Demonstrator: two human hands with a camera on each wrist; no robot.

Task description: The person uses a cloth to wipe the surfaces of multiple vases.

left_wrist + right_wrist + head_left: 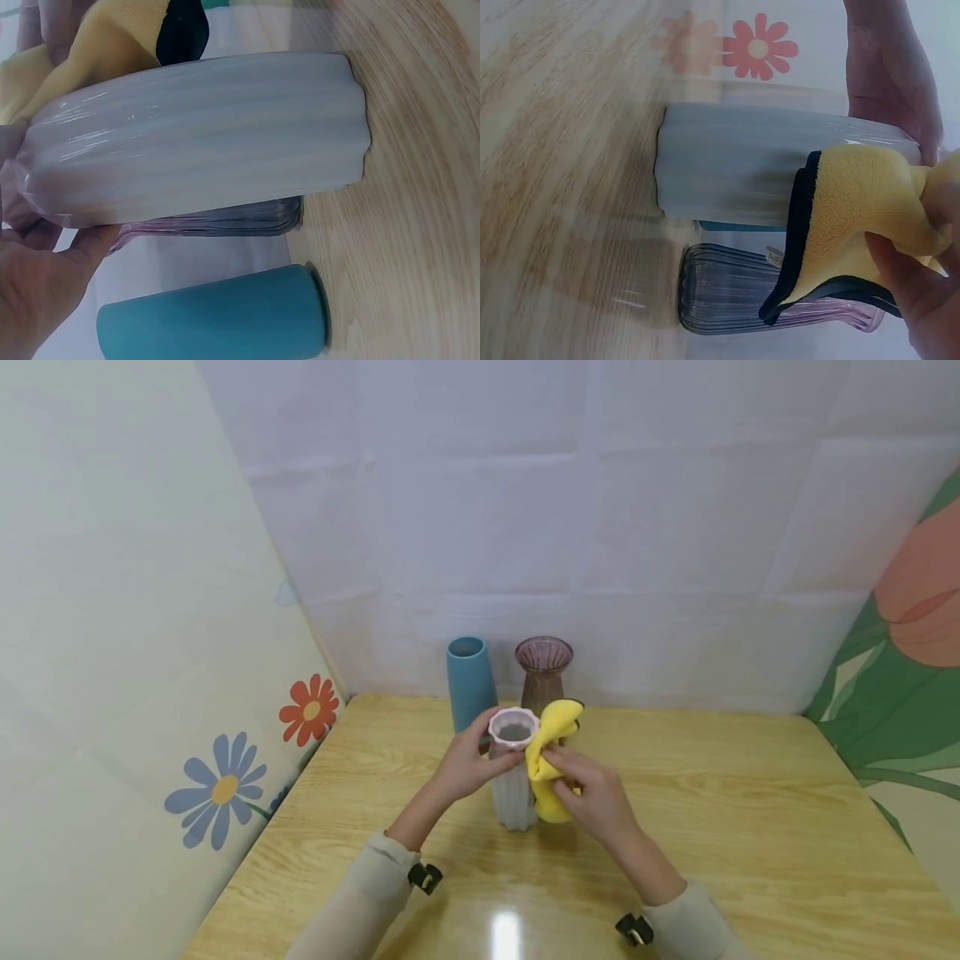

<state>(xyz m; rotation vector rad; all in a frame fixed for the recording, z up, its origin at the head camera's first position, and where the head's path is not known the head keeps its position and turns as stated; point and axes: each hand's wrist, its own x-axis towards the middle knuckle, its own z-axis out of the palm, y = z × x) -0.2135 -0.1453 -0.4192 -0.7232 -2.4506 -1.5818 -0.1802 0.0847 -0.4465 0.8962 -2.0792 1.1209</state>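
Note:
A white ribbed vase (514, 802) with a pinkish scalloped rim stands on the wooden table. My left hand (467, 762) grips it near the top, thumb in front and fingers round the far side. A yellow cloth (862, 202) with dark edging is pinched in my right hand (596, 797), bunched against the vase's right side close to the rim. In the left wrist view the vase's base (352, 124) meets the tabletop. The cloth covers part of the vase in the right wrist view.
Behind the white vase stand a blue vase (469, 685) on the left and a purple ribbed glass vase (543, 670) on the right. The wooden table (750, 810) runs back to a white cloth wall (480, 527). Flower-printed sheets hang on both sides.

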